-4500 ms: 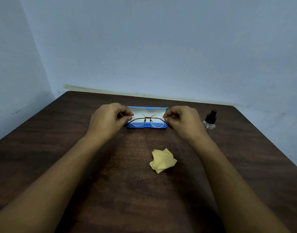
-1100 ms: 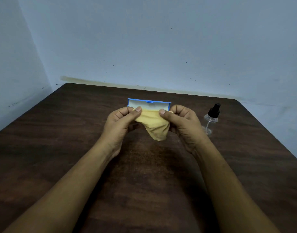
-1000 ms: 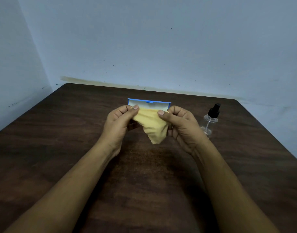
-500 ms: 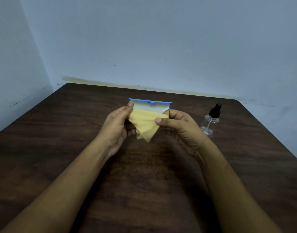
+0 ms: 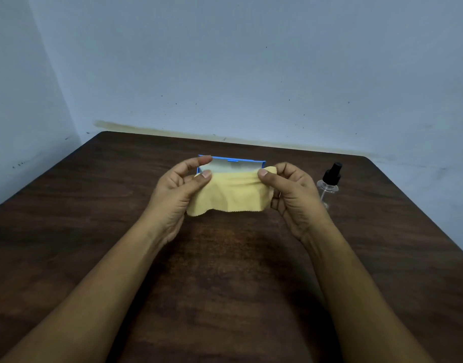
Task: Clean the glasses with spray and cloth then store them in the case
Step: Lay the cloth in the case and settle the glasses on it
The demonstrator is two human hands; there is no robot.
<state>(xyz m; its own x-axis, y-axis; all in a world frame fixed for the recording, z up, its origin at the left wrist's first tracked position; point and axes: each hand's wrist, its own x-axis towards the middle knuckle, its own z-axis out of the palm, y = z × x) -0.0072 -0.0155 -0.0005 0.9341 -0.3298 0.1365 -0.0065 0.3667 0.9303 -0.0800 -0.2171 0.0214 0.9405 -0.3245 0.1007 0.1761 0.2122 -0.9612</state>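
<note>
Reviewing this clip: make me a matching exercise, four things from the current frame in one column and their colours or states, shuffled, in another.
Things:
1. cloth
2. case
3. spray bottle
4. table

Descriptions:
A. blue, lid open
B. dark wood
C. yellow, stretched between left hand and right hand
D. clear, black top, standing

Pairs: 1-C, 2-A, 3-D, 4-B

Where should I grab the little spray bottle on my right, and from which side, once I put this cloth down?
Grip the spray bottle around its clear body just under the black cap, coming from the right hand's side. It stands upright on the table, narrow and probably light, so a low wrap should keep it from tipping. Its near left is crowded by that hand and the cloth.
</note>
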